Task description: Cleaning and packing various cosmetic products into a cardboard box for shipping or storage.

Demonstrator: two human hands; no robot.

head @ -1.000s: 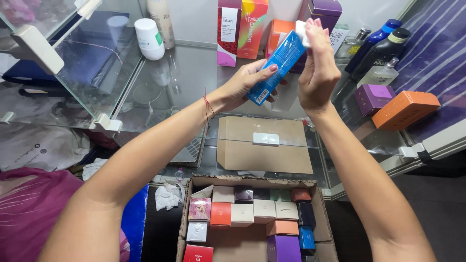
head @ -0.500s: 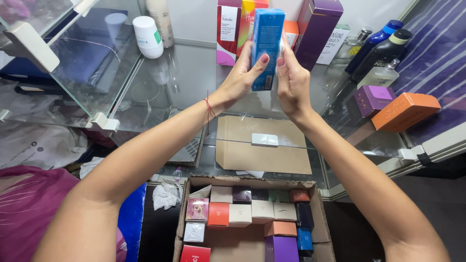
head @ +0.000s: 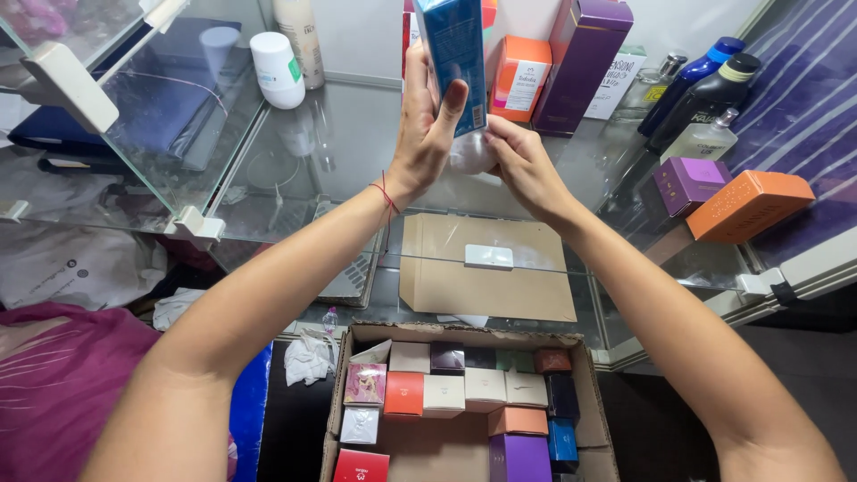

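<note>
My left hand [head: 427, 125] grips a tall blue box [head: 455, 54] upright above the glass counter [head: 348, 143], fingers wrapped round its left side and front. Beneath the box's lower end, my right hand [head: 522, 161] touches its bottom and holds a crumpled white cloth [head: 469, 153] against it. A thin red string circles my left wrist. The box's top runs out of the frame.
An open cardboard carton [head: 464, 402] of several small coloured boxes sits below the counter. On the glass stand a white jar [head: 275, 70], an orange box [head: 520, 78], a tall purple box [head: 585, 58], dark bottles [head: 705, 89], and purple [head: 687, 183] and orange [head: 748, 205] boxes at right.
The blue box has gone from tilted to upright and risen toward the frame's top. My right hand dropped from its upper end to under its base with the white cloth.
</note>
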